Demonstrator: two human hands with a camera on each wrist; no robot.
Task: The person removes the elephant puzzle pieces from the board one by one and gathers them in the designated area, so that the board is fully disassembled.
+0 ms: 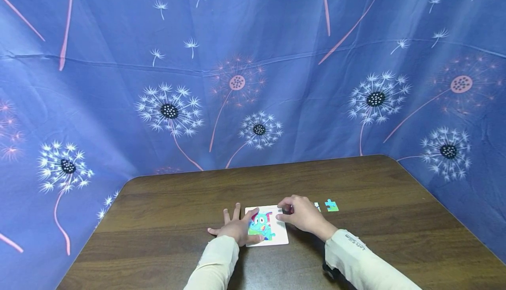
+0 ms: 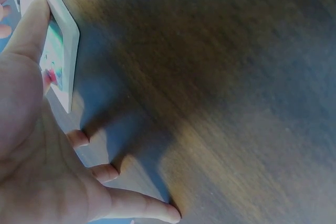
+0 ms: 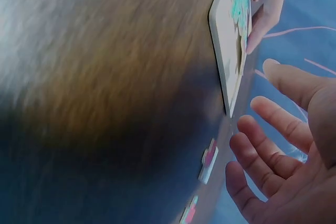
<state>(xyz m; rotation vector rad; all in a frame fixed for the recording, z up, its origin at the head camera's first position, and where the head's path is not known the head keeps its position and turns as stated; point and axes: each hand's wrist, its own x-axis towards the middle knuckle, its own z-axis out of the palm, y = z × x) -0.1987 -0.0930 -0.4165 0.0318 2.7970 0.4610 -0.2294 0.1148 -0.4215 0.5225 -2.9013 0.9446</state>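
Note:
A white-framed jigsaw board (image 1: 281, 236) with a blue cartoon animal lies flat on the table. My left hand (image 1: 235, 229) spreads its fingers, with thumb and forefinger resting on the board's picture area; the other fingers reach onto the table to the left. Above the board's right side is my right hand (image 1: 302, 214), its fingers loosely bent and thumb apart from the forefinger. In the right wrist view nothing shows between the right hand's fingers (image 3: 273, 116). Right of that hand lies a blue and green jigsaw piece (image 1: 331, 205), and another piece (image 1: 317, 206) is partly hidden behind the hand.
The brown wooden table (image 1: 166, 255) extends around the board on all sides. A blue curtain (image 1: 300, 92) with dandelion prints hangs behind the table and along its sides. Something dark (image 1: 331, 272) sits under the right sleeve, too hidden to identify.

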